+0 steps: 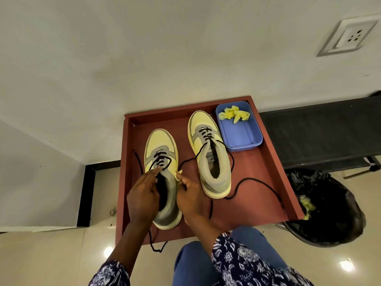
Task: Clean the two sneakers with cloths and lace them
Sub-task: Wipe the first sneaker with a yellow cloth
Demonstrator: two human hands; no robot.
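Two yellow-and-grey sneakers are sitting side by side on a reddish-brown tray (266, 162), toes pointing toward the white wall. The left sneaker (161, 174) is lying in the tray's near left part, and both hands are working at its collar. The left hand (142, 197) is reaching over the shoe's left side, its fingertips (154, 171) pressing together on the black lace (160, 162) just at the topmost crossing, right above the tongue opening. A loop of that lace is arching forward from the fingertips over the eyelet rows. The right hand (190, 198) is sitting against the shoe's right side, thumb and forefinger pinching narrowly at the upper eyelet edge; whether they are gripping the lace end or only the shoe's yellow edge cannot be told. Loose lace is trailing off the tray's near edge below the left wrist.

The right sneaker (210, 155) is standing in the tray's middle, apart from both hands, its own black lace (257, 182) partly threaded and its loose ends straggling across the tray toward the right rim. A blue tub (241, 137) is occupying the tray's far right corner, just beside that shoe's toe, with a crumpled yellow cloth (234, 115) lying inside at its far end. A black-lined bin (327, 207) is standing off the tray's right edge.
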